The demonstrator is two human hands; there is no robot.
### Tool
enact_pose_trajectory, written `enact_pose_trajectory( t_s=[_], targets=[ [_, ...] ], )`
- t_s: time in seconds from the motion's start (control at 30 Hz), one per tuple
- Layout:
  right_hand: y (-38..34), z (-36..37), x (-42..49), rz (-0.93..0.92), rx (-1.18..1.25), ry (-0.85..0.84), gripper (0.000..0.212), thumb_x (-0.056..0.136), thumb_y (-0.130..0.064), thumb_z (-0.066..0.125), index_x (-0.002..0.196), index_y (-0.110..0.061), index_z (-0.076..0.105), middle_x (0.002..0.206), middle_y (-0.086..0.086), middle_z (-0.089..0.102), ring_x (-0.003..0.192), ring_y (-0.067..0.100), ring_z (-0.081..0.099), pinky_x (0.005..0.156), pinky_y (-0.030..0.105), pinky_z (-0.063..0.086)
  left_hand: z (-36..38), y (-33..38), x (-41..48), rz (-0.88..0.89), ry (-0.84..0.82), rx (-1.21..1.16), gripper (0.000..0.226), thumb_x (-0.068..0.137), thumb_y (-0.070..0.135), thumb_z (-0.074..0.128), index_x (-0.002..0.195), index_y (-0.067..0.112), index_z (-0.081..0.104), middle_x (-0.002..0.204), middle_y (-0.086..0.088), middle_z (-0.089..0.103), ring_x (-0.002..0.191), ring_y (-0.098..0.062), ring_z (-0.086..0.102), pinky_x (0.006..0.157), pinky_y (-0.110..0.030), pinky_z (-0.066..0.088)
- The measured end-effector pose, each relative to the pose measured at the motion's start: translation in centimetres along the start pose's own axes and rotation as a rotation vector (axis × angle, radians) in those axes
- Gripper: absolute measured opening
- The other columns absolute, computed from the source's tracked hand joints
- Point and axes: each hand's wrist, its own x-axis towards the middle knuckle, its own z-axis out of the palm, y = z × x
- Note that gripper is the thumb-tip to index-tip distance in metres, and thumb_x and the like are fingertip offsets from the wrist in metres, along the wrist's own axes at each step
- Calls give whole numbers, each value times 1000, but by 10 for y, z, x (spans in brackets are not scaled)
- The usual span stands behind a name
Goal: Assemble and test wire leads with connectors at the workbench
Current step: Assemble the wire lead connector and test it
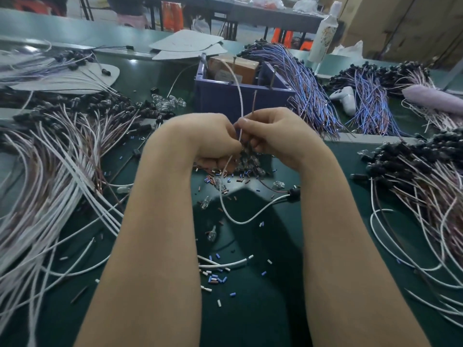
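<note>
My left hand [205,141] and my right hand [278,136] meet at the middle of the green bench, fingers curled. Between them they pinch a thin white wire [241,101] that arcs up in front of the blue bin, and a brown wire [254,101] that stands up from my right fingers. Below the hands a white lead [250,216] loops down to a black connector [293,195]. Small clear bulbs [250,162] lie in a heap just under my fingers; what my left palm holds is hidden.
A blue bin [225,98] with a brown box stands behind the hands. Piles of white and brown leads [50,171] lie left, more [426,196] right, and blue-purple bundles [308,91] at the back. Small blue and brown sleeve pieces [215,279] litter the bench.
</note>
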Motion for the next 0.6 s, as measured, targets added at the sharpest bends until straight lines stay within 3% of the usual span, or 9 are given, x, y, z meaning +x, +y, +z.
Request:
enact_pose_trajectory(
  t_s=[0.1, 0.2, 0.27, 0.43, 0.5, 0.6],
  targets=[
    [-4, 7, -1, -50, 20, -37, 16, 94, -12, 57, 80, -12, 64, 56, -6, 60, 47, 3, 51, 49, 16, 45, -9, 1, -4, -21, 106, -49, 27, 95, 24, 48, 84, 9, 67, 75, -3, 74, 60, -19, 59, 65, -29, 56],
    [-8, 7, -3, -106, 77, -70, 15, 95, -9, 55, 82, -10, 63, 62, -2, 61, 50, 5, 53, 51, 17, 48, -22, 0, -9, -45, 396, -124, 32, 98, 28, 42, 100, 4, 62, 89, -9, 73, 71, -24, 63, 79, -38, 57],
    [-11, 8, -5, -122, 117, -147, 14, 94, -8, 55, 83, -8, 64, 63, -1, 62, 53, 6, 55, 53, 16, 49, -27, 1, -13, 42, 568, -162, 31, 100, 27, 39, 105, 5, 60, 97, -8, 70, 75, -22, 62, 80, -39, 55],
    [-18, 15, -9, -137, 201, -284, 14, 95, -6, 52, 86, -7, 64, 65, -2, 64, 57, 4, 58, 58, 14, 52, -24, 10, -19, 240, 576, -253, 22, 100, 20, 43, 98, 14, 64, 85, 2, 70, 58, 1, 55, 58, -19, 43],
    [-20, 16, -11, -131, 247, -295, 15, 95, -5, 51, 85, -6, 63, 66, 0, 63, 56, 4, 58, 57, 14, 52, -25, 10, -20, 290, 598, -250, 19, 99, 20, 45, 98, 17, 64, 82, 6, 68, 55, 7, 54, 56, -15, 39],
    [-22, 17, -12, -136, 331, -302, 16, 95, -3, 49, 84, -5, 61, 71, 6, 61, 55, 5, 59, 57, 14, 52, -27, 12, -22, 354, 564, -375, 25, 99, 17, 41, 86, 23, 61, 78, 7, 69, 51, 7, 52, 58, -16, 44]
  ],
)
